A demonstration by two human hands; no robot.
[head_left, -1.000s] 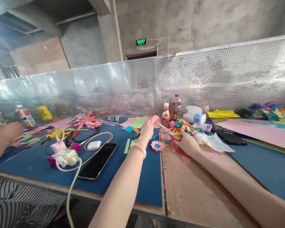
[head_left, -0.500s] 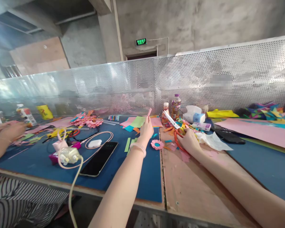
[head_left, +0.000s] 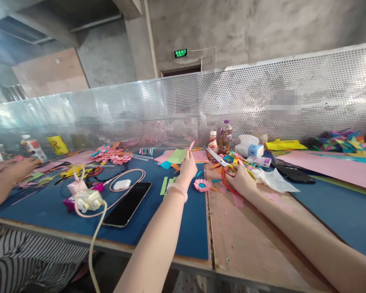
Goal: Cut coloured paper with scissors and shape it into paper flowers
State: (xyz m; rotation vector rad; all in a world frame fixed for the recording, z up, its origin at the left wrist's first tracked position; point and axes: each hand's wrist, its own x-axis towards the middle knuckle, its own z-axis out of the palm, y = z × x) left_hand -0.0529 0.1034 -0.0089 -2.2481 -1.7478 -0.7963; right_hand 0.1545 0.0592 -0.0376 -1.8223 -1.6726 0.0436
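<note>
Pinched in my left hand (head_left: 188,167) is a small pink paper strip (head_left: 192,144), its tip pointing up. My right hand (head_left: 241,179) is wrapped round the handles of orange-handled scissors (head_left: 217,156), whose blades point up and left toward the strip without touching it. Between my hands lies a pink paper flower (head_left: 202,185) with a blue centre. Green paper strips (head_left: 164,186) rest left of my left wrist. Behind that hand are a green sheet (head_left: 177,156) and pink sheets.
A black phone (head_left: 128,205), a white earphone case (head_left: 122,184) and a charger with cables (head_left: 90,199) lie left. Two bottles (head_left: 226,136) and a tissue pack (head_left: 249,148) stand behind the scissors. A co-worker's hands (head_left: 14,171) are at far left, by paper scraps.
My right hand and the scissors have shifted slightly left and down, and the blades look more spread. My left hand still holds the pink strip in nearly the same place.
</note>
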